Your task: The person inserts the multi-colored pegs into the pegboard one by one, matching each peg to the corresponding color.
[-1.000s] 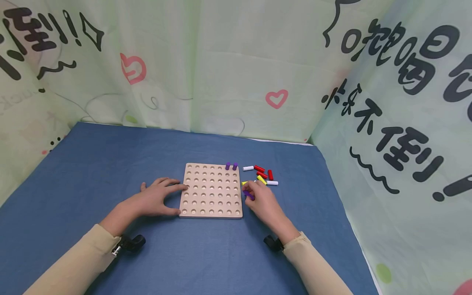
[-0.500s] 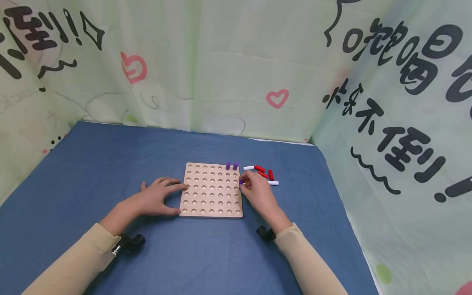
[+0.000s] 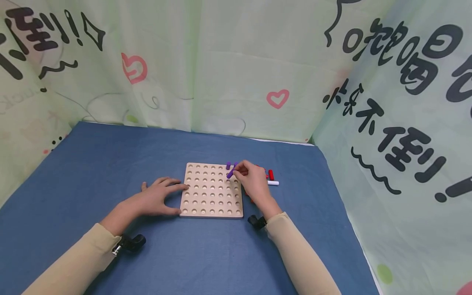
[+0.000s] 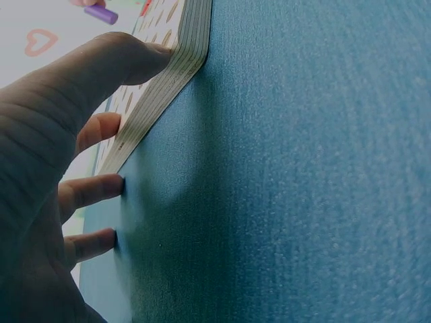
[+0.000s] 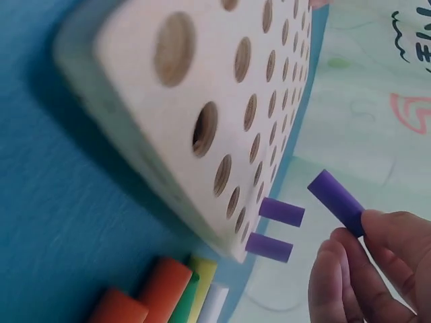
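A pale wooden board (image 3: 207, 198) with rows of round holes lies flat on the blue cloth. Between thumb and fingers my right hand (image 3: 254, 182) pinches a purple peg (image 5: 337, 202), tilted and held above the board's far right part. Two more purple pegs stand in holes along the far edge: an upper one (image 5: 281, 211) and a lower one (image 5: 269, 247) in the right wrist view. My left hand (image 3: 158, 197) has its fingers spread at the board's left side, the thumb (image 4: 145, 59) and index finger touching its edge.
Right of the board lie loose pegs, partly hidden by my right hand: a red peg (image 3: 271, 175), a white peg (image 3: 273, 183), and in the right wrist view a green peg (image 5: 184, 299) and a yellow peg (image 5: 202, 282). A printed curtain (image 3: 228, 82) borders the table behind.
My right hand has carried the purple peg from beside the loose pegs up and left, over the board. My left hand has stayed in place.
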